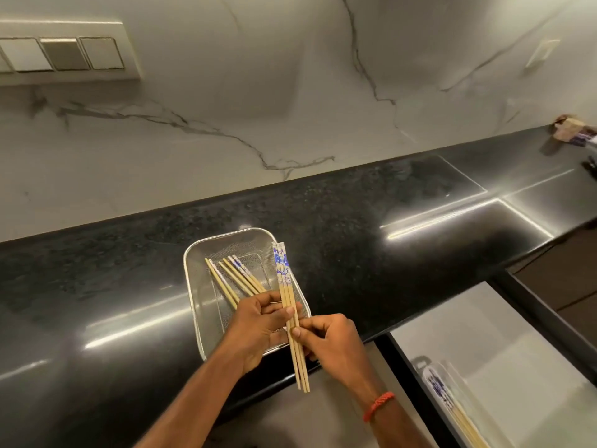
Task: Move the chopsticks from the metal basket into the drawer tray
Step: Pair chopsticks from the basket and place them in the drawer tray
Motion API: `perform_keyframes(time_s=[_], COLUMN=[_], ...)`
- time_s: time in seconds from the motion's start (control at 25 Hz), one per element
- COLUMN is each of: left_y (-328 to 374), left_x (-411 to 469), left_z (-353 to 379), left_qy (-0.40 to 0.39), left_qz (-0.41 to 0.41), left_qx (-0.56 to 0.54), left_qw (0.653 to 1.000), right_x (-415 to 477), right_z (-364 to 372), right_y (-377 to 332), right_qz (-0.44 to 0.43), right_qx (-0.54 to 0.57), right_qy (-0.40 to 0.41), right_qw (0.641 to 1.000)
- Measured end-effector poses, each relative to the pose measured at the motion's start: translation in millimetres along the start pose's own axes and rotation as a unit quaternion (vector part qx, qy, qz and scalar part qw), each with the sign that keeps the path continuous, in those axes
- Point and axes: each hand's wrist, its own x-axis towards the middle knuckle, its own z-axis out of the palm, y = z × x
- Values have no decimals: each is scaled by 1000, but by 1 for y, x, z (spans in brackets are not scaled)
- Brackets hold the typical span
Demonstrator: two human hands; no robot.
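A metal mesh basket [226, 244] sits on the black counter near its front edge. My left hand [258, 324] is over the basket, closed around several wooden chopsticks [232, 276] with blue-patterned tops that fan out to the upper left. My right hand [332, 344] pinches a separate bundle of chopsticks [287, 305], held nearly upright in front of the basket; my left thumb also touches this bundle. At the lower right, a clear drawer tray [452, 376] in the open drawer holds some blue-patterned chopsticks [452, 405].
The open drawer [504, 344] with a pale liner juts out at the lower right, its dark frame beside my right wrist. A black granite counter [355, 215] runs along a marble wall. A small crumpled object [571, 130] lies at the far right.
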Motion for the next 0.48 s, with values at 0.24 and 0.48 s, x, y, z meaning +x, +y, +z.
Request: perform_keyframes(time_s=[0.24, 0.48], left_y=[-29, -75], left_x=[-21, -47], left_z=[61, 133], left_qy=[-11, -34], left_qz=[7, 1], left_qx=[27, 74], left_qw=[1000, 997], right_x=[-37, -88], right_z=[-46, -96], right_y=[29, 76], right_qz=[-5, 10], right_qx=[-7, -25], right_qy=[18, 23], right_qw=[1000, 999])
